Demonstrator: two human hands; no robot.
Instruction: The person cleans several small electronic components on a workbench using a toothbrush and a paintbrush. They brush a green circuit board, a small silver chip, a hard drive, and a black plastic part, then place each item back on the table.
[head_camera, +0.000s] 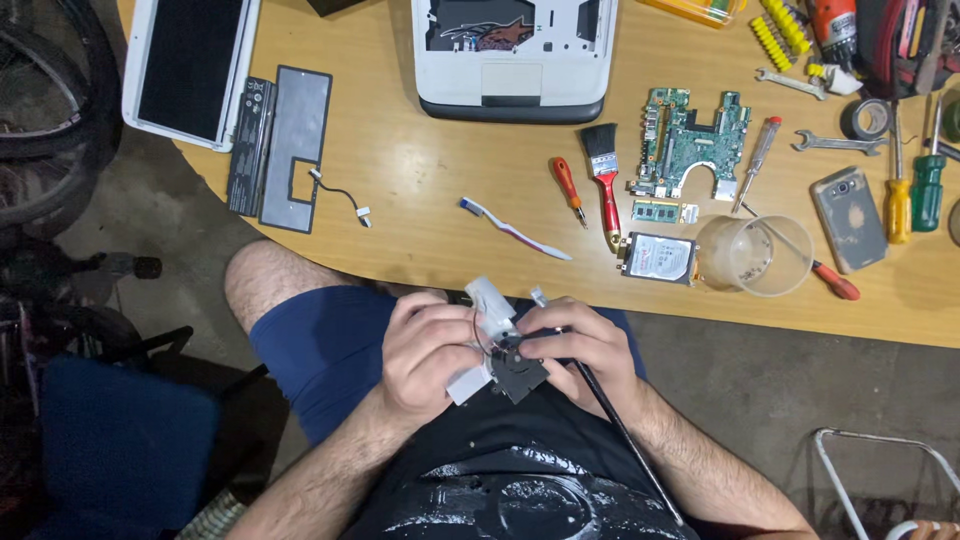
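Below the tabletop's (420, 230) near edge, over the lap, both hands held a small white and black part (500, 355); the left hand (428, 352) gripped its white side; the right hand (590, 350) pinched its black side and a thin black tool (625, 435); a toothbrush (515, 230) lay near that edge.

Table (420, 210): light tan wood grain. Laptop base (514, 60): white shell, dark grey front edge. Circuit board (692, 140): green. Brush (604, 175): black bristles, red handle. Small screwdriver (569, 188): orange-red handle. Toothbrush (512, 228): white with blue head and pink streak. Cup (755, 255): clear, cloudy. Held part (500, 350): white plastic on black piece. Shorts (320, 350): dark blue.
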